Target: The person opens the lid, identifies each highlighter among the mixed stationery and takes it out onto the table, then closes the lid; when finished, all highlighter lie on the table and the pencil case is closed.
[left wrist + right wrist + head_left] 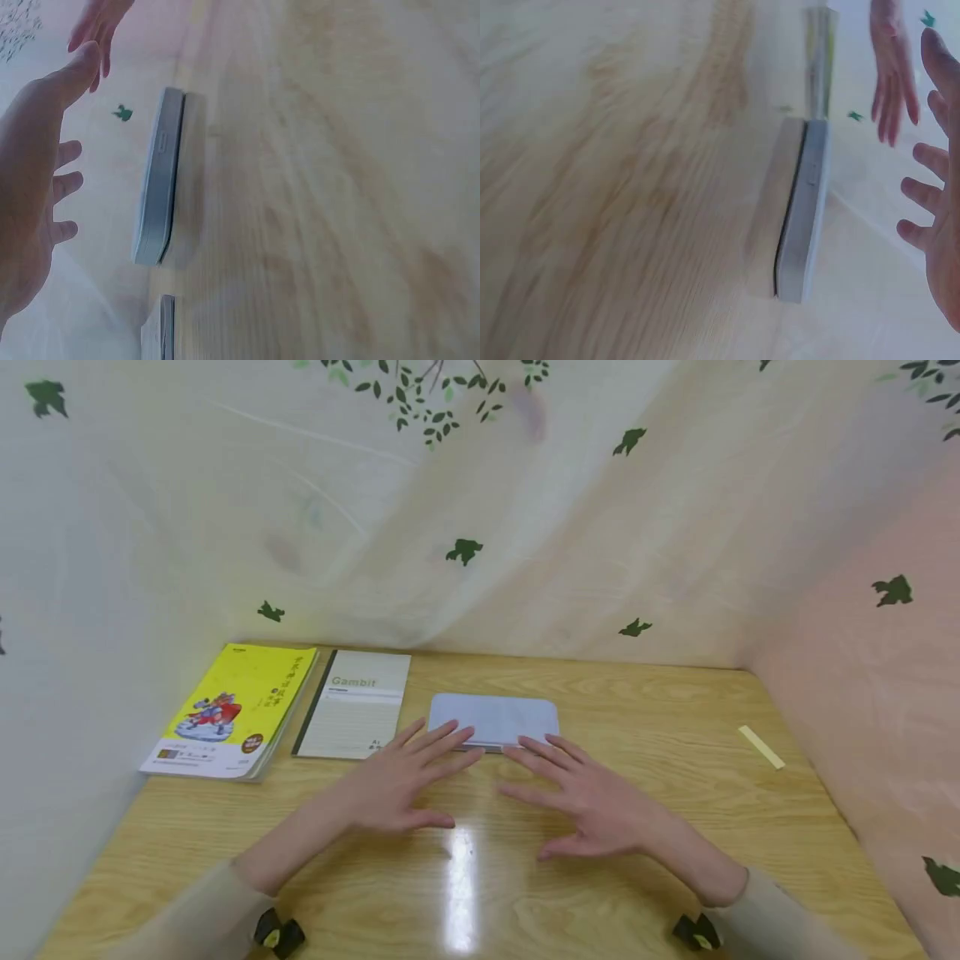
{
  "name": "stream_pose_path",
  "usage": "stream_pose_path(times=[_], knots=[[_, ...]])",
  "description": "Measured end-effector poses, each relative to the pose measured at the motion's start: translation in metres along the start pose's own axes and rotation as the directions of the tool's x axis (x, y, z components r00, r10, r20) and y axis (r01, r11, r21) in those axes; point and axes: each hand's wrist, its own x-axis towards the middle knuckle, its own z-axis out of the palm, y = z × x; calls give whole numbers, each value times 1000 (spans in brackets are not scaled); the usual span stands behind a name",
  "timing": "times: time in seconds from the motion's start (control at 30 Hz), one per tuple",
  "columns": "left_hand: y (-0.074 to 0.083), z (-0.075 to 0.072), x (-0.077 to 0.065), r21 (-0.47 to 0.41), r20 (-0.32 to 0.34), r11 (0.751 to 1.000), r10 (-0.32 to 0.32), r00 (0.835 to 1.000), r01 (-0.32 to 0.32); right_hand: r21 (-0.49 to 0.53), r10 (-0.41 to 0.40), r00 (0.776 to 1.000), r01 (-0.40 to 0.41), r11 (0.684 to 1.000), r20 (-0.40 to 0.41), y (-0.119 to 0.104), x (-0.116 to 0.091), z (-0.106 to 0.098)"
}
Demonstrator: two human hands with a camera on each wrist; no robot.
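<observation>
A flat pale-blue case (493,714) with rounded corners lies on the wooden table in front of both hands; its kind is not certain. Both wrist views show its front side, with a small catch-like mark. My left hand (408,781) is held above the table, fingers spread, its fingertips overlapping the case's near left edge in the head view. On the other side, my right hand (592,797) mirrors it with spread fingers. The wrist views show the left hand (34,165) and right hand (941,172) raised off the table, apart from the case, holding nothing.
Left of the case lies a grey-white notebook (356,706) marked "Gambit". Beyond it is a yellow-covered book (232,702). A pale yellow strip (761,747) lies on the table (660,718) at the right. Leaf-patterned cloth (525,510) hangs behind and along the sides.
</observation>
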Motion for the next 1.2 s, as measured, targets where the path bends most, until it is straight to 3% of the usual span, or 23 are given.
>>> stream_pose_path(times=[0.23, 0.4, 0.57, 0.7, 0.87, 1.13, 1.2], knots=[[-18, 2, 18, -102, -91, 985, -145, 985, 136, 78, 87, 989, -78, 994, -116, 11, 8, -2], [-33, 7, 28, -227, -154, 947, -264, 952, 226, 124, 179, 964, -157, 980, -194, 24, 16, -3], [-43, 12, 32, -386, -105, 846, -436, 894, 368, 223, 321, 927, -277, 935, -195, 35, 26, -6], [-47, 14, 33, -476, -55, 768, -511, 858, 428, 306, 431, 887, -369, 878, -168, 45, 35, -7], [-50, 19, 40, -559, -20, 697, -553, 833, 449, 381, 510, 852, -436, 815, -117, 56, 40, -3], [-55, 26, 45, -624, 47, 614, -587, 808, 482, 416, 590, 807, -535, 735, -4, 65, 42, 12], [-56, 27, 44, -626, 71, 605, -585, 808, 493, 415, 605, 796, -556, 720, 16, 67, 42, 16]])
